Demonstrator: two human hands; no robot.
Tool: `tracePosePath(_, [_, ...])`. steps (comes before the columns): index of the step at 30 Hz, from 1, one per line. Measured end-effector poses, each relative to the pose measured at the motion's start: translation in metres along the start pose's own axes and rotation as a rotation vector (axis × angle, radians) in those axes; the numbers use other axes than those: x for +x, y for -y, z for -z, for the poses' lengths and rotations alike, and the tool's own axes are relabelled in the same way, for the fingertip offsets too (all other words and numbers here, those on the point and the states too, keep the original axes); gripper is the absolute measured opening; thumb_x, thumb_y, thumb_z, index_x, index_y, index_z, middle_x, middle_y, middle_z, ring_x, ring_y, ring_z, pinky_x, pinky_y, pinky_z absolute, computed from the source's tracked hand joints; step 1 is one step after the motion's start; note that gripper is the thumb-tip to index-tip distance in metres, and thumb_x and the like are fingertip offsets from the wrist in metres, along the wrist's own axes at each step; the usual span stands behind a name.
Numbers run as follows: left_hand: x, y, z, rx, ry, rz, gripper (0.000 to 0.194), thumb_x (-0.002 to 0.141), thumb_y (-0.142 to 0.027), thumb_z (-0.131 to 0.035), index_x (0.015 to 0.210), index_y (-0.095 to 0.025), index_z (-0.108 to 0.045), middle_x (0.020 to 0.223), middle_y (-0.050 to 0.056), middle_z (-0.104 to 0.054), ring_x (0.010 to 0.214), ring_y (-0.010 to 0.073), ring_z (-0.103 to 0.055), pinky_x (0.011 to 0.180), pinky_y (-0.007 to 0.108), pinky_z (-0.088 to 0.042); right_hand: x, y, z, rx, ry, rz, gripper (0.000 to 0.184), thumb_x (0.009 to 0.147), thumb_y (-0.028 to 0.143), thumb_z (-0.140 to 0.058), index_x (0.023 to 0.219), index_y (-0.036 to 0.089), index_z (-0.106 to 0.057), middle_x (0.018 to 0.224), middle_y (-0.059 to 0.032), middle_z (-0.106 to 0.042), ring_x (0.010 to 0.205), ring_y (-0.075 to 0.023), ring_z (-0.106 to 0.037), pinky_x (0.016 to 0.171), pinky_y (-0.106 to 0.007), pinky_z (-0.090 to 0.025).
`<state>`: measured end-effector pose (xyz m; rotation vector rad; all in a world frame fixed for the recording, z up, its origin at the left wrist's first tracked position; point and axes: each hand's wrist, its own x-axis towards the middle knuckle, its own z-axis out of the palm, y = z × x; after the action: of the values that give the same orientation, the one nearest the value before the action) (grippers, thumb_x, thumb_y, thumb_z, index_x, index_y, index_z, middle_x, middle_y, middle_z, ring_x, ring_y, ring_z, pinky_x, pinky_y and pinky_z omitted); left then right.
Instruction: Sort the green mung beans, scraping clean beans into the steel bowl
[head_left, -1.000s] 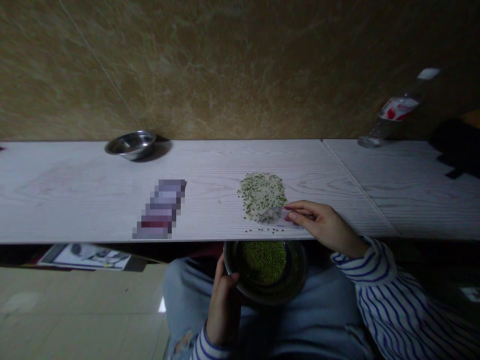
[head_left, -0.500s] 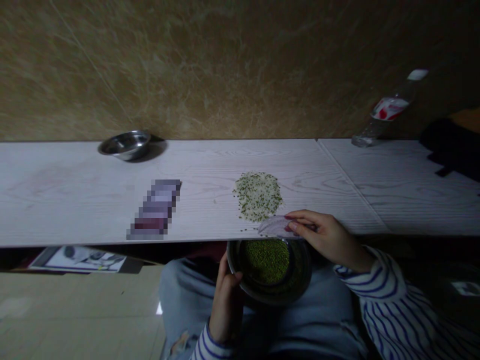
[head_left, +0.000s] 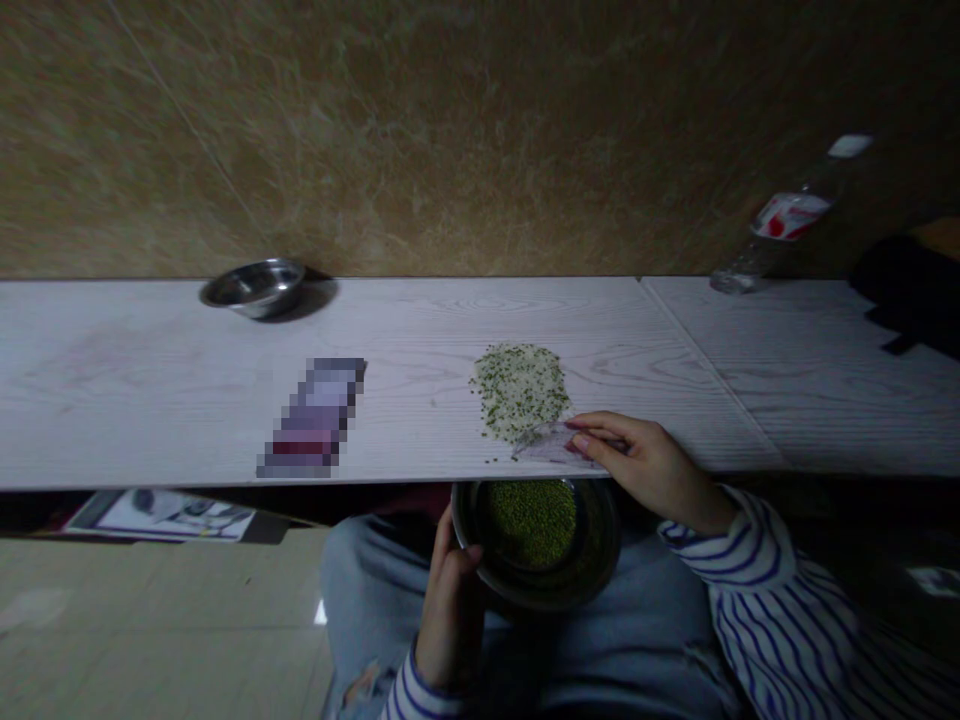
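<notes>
My left hand (head_left: 454,590) is wrapped round the left rim of a metal bowl (head_left: 596,570), thumb over the edge. The bowl sits at my lap, just below the table's front edge, tilted, with green mung beans (head_left: 532,525) inside. My right hand (head_left: 656,475) pinches a thin, see-through plastic piece (head_left: 541,440) of a pale purple tint; whether it is a scoop or a scraper I cannot tell. Its tip lies on the table at the near edge of a flat pile (head_left: 521,395) of white rice-like grains mixed with green beans. A few loose beans lie near the front edge.
A second metal bowl (head_left: 255,287) stands on the white wood-grain table (head_left: 405,330) by the wall. A blurred-out flat object (head_left: 319,415) lies to the left. At the right are a clear bottle (head_left: 780,220) with a white cap and a dark item (head_left: 907,290).
My right hand has shifted slightly left and up, bringing the plastic piece against the pile's near edge. My left hand and the bowl hold nearly the same place.
</notes>
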<state>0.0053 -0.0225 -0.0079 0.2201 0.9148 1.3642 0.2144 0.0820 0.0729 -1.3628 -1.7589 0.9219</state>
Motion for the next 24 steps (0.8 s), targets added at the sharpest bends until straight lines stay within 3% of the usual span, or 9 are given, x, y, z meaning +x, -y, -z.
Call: tracePosePath(24, [-0.004,-0.005,-0.001,-0.014,0.039,-0.023,0.06,0.08,-0.023,-0.063,0.14,-0.027,-0.058,0.133,0.009,-0.069,0.129,0.0352,-0.056,0.106,0.051,-0.044,0.012,0.002,-0.014,-0.023,0.047,0.086,0.025,0.087,0.031,-0.062,0.104,0.021,-0.077,0.102,-0.0071,-0.081,0.092,-0.0228,-0.077,0.083,-0.036,-0.064])
